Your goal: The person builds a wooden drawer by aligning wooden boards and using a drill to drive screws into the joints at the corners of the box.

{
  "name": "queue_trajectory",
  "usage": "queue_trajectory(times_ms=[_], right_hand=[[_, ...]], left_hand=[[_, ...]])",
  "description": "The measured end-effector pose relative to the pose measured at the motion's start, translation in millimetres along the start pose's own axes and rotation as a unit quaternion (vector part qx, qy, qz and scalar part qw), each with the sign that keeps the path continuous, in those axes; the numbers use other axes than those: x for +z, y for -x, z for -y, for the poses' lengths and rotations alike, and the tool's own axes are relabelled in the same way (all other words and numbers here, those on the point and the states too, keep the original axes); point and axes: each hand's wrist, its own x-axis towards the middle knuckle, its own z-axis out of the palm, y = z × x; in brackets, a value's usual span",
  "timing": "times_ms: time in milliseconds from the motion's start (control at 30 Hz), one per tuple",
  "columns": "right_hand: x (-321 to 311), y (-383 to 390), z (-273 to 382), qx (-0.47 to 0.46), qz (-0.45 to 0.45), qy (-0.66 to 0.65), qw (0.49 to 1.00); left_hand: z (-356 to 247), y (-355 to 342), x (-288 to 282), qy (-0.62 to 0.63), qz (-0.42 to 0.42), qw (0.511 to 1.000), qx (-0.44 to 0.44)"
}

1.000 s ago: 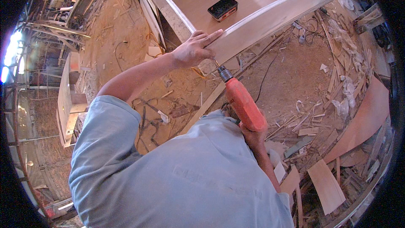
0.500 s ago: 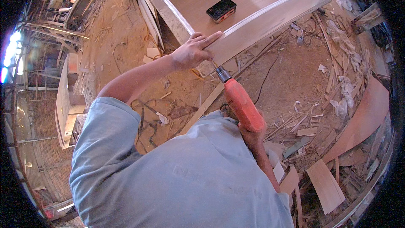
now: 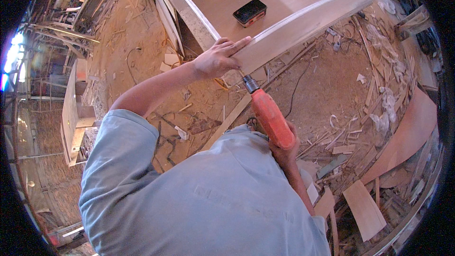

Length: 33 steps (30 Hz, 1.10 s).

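A large pale wooden cabinet carcass [image 3: 303, 26] with raised sides stands in front of me at the top of the view. My left hand [image 3: 220, 59] grips its near corner, with fingers laid over the rim and the thumb lower on the outer face. A red power drill [image 3: 272, 118] with a dark metal chuck is in my right hand [image 3: 286, 149], which is wrapped round the handle below and behind the body. The thin bit points up at the corner, just under my left hand. Whether its tip touches the wood is hard to see.
A small black-topped box [image 3: 250, 12] lies inside the carcass. Wood offcuts and shavings litter the dusty floor, with a dark cable [image 3: 299, 85] running beyond the drill. Boards [image 3: 166, 14] lean at the carcass's left side. A curved brown sheet [image 3: 403, 137] lies at right.
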Motion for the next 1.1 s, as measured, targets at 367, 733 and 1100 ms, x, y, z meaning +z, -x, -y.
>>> queue_trajectory(times_ms=[367, 733, 1100], right_hand=[[-2.8, -3.1, -12.3, -0.063, 0.002, 0.030, 0.998], [-10.8, -6.4, -11.0, -0.063, 0.026, 0.059, 0.996], [-8.2, -10.3, -7.1, -0.075, 0.010, 0.089, 0.993]], left_hand=[[56.9, -14.8, -37.5, -0.039, 0.180, 0.982, -0.041], [50.7, -11.7, -26.7, -0.080, 0.121, 0.989, -0.016], [52.5, -8.3, -25.1, -0.081, 0.104, 0.991, -0.017]])
